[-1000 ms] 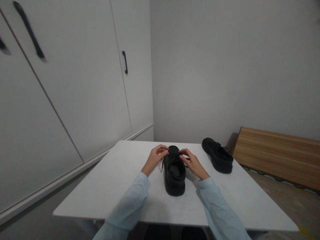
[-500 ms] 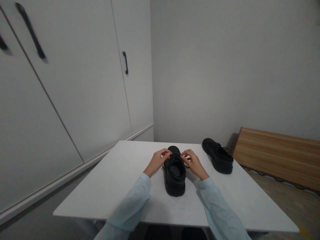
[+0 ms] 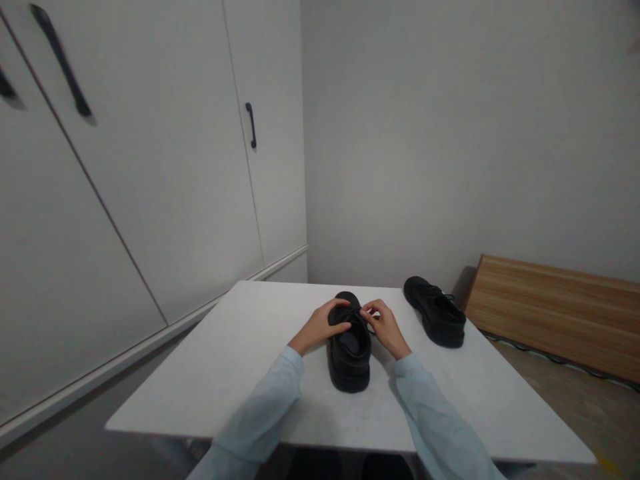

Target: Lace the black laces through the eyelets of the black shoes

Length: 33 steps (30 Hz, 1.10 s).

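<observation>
A black lace-up shoe [image 3: 349, 373] stands upright on the white table [image 3: 240, 373], its heel towards me and its toe pointing away. My left hand [image 3: 324, 323] lies at the shoe's left side, thumb and fingers spread apart around the lacing area. Between the fingertips of my right hand [image 3: 383, 320] a black shoelace [image 3: 371, 330] is pinched at the right side of the lacing. Part of the laces is hidden by my fingers.
A second black shoe [image 3: 445, 327] stands at the table's right edge. White cabinets with dark handles [image 3: 251, 125] line the left, and a grey wall [image 3: 425, 133] rises behind. A wood-grain board [image 3: 555, 313] leans at the right.
My left hand has let go of its pinch at the laces and spread its thumb and fingers over the shoe's left side. My right hand has barely moved.
</observation>
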Motion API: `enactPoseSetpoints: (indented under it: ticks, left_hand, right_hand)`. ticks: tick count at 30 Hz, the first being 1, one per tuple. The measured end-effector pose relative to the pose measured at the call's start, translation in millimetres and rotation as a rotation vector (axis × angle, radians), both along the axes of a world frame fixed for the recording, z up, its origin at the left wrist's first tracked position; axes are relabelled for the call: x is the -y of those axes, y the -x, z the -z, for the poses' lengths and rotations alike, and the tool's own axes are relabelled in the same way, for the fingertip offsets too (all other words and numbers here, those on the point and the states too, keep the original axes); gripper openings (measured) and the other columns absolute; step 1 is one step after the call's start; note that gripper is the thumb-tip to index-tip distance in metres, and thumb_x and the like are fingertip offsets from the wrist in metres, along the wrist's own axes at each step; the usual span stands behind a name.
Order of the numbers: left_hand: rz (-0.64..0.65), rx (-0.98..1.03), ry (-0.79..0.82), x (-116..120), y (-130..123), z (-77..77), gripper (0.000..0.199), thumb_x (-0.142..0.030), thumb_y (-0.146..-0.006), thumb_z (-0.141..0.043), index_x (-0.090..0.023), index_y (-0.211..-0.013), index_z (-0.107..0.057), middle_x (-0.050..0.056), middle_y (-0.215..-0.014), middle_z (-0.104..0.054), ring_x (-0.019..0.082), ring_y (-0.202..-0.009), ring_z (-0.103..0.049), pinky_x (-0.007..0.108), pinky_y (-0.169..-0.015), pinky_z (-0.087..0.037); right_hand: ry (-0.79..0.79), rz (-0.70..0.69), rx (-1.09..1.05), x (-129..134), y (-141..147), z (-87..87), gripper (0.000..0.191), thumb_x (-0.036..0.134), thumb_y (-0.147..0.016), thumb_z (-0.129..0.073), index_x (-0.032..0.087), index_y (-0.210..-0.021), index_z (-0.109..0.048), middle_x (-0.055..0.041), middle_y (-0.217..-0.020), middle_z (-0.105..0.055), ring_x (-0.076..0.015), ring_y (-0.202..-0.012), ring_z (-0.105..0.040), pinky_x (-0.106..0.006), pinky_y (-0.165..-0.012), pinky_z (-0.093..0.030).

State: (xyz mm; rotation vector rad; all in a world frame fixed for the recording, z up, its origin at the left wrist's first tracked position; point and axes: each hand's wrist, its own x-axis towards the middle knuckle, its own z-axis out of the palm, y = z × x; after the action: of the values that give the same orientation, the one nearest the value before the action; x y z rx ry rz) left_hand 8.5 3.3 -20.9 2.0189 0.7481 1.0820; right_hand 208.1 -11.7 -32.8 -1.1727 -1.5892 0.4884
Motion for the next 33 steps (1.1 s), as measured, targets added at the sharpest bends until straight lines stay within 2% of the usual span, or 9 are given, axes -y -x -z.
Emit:
enactPoseSetpoints:
  ticks: [8, 14, 22, 27, 33]
  left_hand:
    - [-0.005, -0.015, 0.005, -0.3, -0.3, -0.9, 0.044, -0.029, -0.071, -0.069, -0.021, -0.113, -0.060, 0.009, -0.117, -0.061, 0.024, -0.113, -0.053, 0.038, -0.101, -0.037]
    - [-0.010, 0.002, 0.003, -0.8, -1.5, -0.6, 0.044, -0.029, -0.070, -0.070, -0.021, -0.112, -0.061, 0.009, -0.116, -0.062, 0.025, -0.112, -0.054, 0.038, -0.100, -0.038]
    - [-0.016, -0.005, 0.051, -2.4, -1.0, 3.6, 0.043, -0.032, -0.070, -0.070, -0.023, -0.111, -0.061, 0.008, -0.116, -0.062, 0.025, -0.112, -0.054, 0.038, -0.099, -0.038]
    - [-0.015, -0.007, 0.050, -4.2, 0.8, 6.3, 0.043, -0.033, -0.070, -0.070, -0.023, -0.111, -0.061, 0.008, -0.116, -0.062, 0.025, -0.111, -0.055, 0.038, -0.099, -0.038]
    - [-0.013, -0.010, 0.020, -4.2, 2.0, 5.5, 0.042, -0.034, -0.071, -0.070, -0.023, -0.111, -0.062, 0.008, -0.115, -0.063, 0.025, -0.110, -0.056, 0.037, -0.098, -0.039]
  right_hand:
    - [-0.056, 0.044, 0.024, -1.2, 4.2, 4.1, 0.013, 0.031, -0.079, -0.053, 0.020, -0.073, -0.057, -0.0041, -0.079, -0.056, -0.0191, -0.073, -0.052, -0.032, -0.065, -0.044]
    - [-0.006, 0.069, -0.004, -2.3, 7.5, 6.7, 0.016, 0.034, -0.082, -0.049, 0.020, -0.076, -0.055, -0.0023, -0.071, -0.058, -0.0186, -0.068, -0.052, -0.031, -0.063, -0.042]
    - [0.028, -0.013, -0.262, 4.5, 0.8, -11.0, 0.021, 0.040, -0.079, -0.055, 0.020, -0.076, -0.053, -0.0026, -0.071, -0.059, -0.0176, -0.070, -0.056, -0.030, -0.065, -0.044]
    - [0.027, -0.013, -0.363, 3.9, -8.5, -11.9, 0.029, 0.045, -0.075, -0.062, 0.018, -0.085, -0.056, -0.0048, -0.077, -0.061, -0.0185, -0.074, -0.057, -0.029, -0.061, -0.045]
    - [0.076, 0.004, -0.250, -0.4, -9.3, -6.0, 0.029, 0.045, -0.072, -0.065, 0.017, -0.080, -0.062, -0.0064, -0.081, -0.064, -0.0189, -0.072, -0.056, -0.031, -0.063, -0.044]
